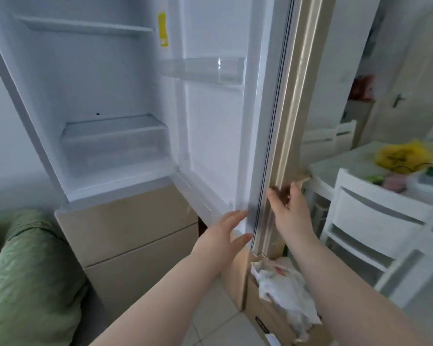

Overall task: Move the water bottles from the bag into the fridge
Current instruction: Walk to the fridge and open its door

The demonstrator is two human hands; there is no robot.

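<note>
Both hands, left hand [224, 232] and right hand [289, 212], spread open against the fridge door [268, 136]; bag contents blurred.

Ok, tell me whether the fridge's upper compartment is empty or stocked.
Empty. The fridge door stands open, and the glass shelf, the clear drawer and the door bin show no bottles or food.

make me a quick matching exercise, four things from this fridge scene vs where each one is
Things:
1. right hand
2. door bin
3. yellow bag
4. drawer

Places:
A. on the table at right
B. low inside the fridge
C. on the door's outer edge
D. high on the door's inner side

Pairs: 1-C, 2-D, 3-A, 4-B
</note>
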